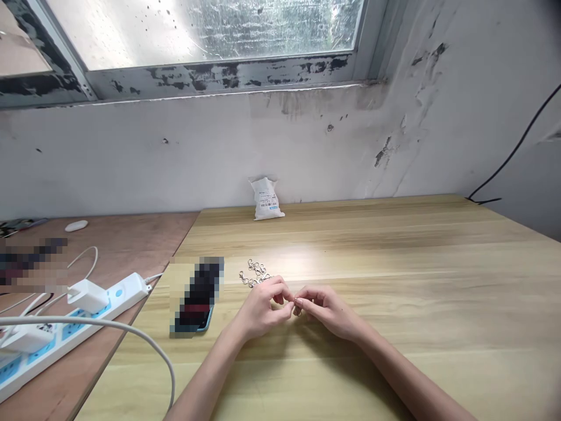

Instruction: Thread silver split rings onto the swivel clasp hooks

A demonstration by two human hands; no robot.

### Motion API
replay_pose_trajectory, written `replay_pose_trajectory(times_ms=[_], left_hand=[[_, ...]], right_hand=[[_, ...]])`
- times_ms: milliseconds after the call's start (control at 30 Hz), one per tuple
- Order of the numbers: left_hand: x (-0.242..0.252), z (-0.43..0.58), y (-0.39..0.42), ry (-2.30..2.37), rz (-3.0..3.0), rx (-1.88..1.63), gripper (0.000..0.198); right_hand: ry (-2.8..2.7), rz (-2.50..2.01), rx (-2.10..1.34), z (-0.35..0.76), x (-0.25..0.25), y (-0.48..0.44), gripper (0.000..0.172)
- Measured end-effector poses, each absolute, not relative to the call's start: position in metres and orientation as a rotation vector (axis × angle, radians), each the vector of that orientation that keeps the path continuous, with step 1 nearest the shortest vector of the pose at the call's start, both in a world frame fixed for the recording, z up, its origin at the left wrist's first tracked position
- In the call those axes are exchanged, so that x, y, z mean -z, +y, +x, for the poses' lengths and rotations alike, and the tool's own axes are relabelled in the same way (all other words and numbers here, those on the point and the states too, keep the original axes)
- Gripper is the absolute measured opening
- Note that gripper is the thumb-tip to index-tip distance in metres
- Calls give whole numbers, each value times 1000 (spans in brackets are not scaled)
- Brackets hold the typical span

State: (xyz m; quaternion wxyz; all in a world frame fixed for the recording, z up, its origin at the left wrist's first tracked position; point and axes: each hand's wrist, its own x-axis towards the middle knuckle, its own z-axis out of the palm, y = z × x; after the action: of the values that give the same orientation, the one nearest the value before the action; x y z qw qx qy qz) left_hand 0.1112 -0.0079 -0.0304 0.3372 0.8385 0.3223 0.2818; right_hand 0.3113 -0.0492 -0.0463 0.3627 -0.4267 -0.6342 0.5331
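Observation:
My left hand (267,307) and my right hand (326,309) meet over the table, both closed with thumb and forefinger pinched together. Between the fingertips is a small metal piece (298,311), perhaps a clasp like those nearby; the fingers cover most of it. Just behind my left hand lies a loose pile of silver metal clasps with rings (256,272), partly hidden by that hand.
A phone (199,298), blurred out, lies to the left on the wooden table (416,280). Against the wall stands a white plastic packet (266,199). On the brown table at left is a white power strip (118,298) with plugs and cables.

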Motion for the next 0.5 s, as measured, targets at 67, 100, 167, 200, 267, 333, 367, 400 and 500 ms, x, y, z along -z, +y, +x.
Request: replay_pose_trajectory(times_ms=[67, 100, 167, 200, 267, 333, 367, 400, 500], left_hand=[[29, 111, -8, 809, 2139, -736, 9], [29, 112, -8, 802, 2123, -739, 9], [28, 112, -8, 809, 2112, -747, 8], [28, 112, -7, 818, 2115, -754, 8], [28, 113, -7, 826, 2132, -763, 8], [29, 112, -7, 819, 2155, -768, 9], [30, 112, -6, 813, 2166, -769, 9], [30, 111, -6, 807, 2175, -767, 10], [31, 110, -6, 790, 2202, -754, 11]], right_hand=[[-1645, -1102, -1356, 312, 48, -49, 42], [-1653, -1107, -1344, 313, 48, -49, 42], [-1663, -1121, -1316, 314, 48, -48, 42], [-1668, -1130, -1303, 314, 47, -48, 42], [-1676, -1145, -1282, 313, 44, -49, 43], [-1678, -1151, -1274, 313, 42, -49, 43], [-1677, -1150, -1279, 312, 41, -50, 42], [-1672, -1145, -1290, 312, 41, -50, 42], [-1645, -1111, -1358, 312, 42, -50, 41]])
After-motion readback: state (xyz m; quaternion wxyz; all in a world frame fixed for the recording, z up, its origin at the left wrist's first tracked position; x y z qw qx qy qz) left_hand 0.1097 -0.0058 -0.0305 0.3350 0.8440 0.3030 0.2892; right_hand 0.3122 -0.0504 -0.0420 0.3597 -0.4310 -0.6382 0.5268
